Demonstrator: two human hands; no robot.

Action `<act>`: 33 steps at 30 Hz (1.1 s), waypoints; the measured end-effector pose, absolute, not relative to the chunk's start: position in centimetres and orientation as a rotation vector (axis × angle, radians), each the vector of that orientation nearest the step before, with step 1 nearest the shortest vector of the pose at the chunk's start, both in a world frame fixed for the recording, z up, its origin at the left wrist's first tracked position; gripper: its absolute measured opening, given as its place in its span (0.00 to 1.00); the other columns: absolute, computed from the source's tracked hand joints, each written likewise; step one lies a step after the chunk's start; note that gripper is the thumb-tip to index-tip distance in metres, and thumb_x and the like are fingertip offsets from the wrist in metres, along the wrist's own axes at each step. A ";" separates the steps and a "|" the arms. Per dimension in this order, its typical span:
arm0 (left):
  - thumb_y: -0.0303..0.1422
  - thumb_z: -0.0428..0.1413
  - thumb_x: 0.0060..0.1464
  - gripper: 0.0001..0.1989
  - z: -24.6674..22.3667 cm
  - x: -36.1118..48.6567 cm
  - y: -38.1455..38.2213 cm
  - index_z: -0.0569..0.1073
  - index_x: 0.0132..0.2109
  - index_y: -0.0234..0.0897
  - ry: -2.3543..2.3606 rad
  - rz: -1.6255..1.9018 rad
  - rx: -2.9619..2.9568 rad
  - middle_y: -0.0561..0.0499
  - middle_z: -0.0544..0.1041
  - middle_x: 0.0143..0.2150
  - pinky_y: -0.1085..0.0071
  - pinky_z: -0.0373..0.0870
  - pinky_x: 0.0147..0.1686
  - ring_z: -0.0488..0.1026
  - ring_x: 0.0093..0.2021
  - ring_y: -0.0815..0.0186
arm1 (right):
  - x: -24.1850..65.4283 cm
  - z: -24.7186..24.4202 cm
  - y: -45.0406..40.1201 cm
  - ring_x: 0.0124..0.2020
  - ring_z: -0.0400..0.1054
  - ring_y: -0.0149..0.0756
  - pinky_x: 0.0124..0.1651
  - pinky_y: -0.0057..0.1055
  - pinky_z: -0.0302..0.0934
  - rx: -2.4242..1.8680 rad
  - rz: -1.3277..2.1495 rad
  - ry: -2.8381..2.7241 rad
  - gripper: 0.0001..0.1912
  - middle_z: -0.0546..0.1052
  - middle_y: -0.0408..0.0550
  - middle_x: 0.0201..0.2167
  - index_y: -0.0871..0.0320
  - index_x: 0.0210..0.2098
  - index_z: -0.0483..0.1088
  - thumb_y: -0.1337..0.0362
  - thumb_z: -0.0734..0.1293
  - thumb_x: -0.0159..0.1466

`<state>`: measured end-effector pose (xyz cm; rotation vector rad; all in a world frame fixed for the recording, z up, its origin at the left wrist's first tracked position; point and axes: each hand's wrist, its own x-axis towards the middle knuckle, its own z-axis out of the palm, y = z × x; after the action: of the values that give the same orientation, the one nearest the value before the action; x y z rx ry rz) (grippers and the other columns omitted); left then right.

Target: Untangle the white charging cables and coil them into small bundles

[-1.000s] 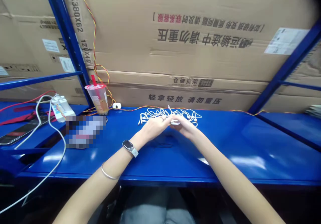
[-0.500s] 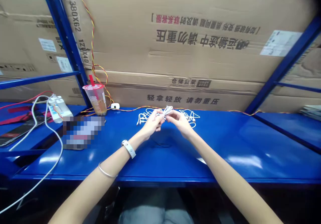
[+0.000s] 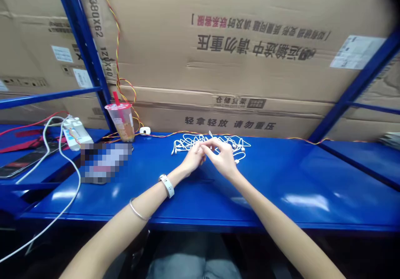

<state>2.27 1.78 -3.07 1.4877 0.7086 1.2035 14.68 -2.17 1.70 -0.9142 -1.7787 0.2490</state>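
Note:
Both hands meet over the middle of the blue shelf (image 3: 281,170), just in front of a tangle of white cables (image 3: 184,141). My left hand (image 3: 193,159) is closed, its fingers curled; what lies inside them is hidden. My right hand (image 3: 222,156) bends over it, thumb and forefinger pinched together at the left hand's fingertips. Anything between those fingertips is too small to make out. White cable loops show behind and to the right of the hands, with small plugs at their ends.
A drink cup (image 3: 123,122) with a red straw stands at the back left, near a small white case (image 3: 145,131). A blurred flat object (image 3: 106,164) lies in front of it. Further left are a white power strip (image 3: 76,133) and cords. Cardboard (image 3: 234,74) rises behind.
The white cable bundle that showed between my fingers is no longer visible there. My right hand has turned over and arched above the left. The view has shifted slightly.

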 end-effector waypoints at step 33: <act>0.43 0.56 0.55 0.15 -0.5 1.1 0.3 0.69 0.38 0.33 0.453 0.991 1.260 0.51 0.72 0.30 0.73 0.65 0.32 0.68 0.28 0.71 | 17.6 1.3 0.6 0.40 0.70 0.39 0.46 0.36 0.62 -0.847 0.991 -1.689 0.12 0.77 0.48 0.38 0.59 0.36 0.74 0.57 0.69 0.56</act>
<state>1.06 0.30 -0.51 1.2596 0.4535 0.9910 17.62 0.64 1.32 -0.8470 -1.6893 0.9913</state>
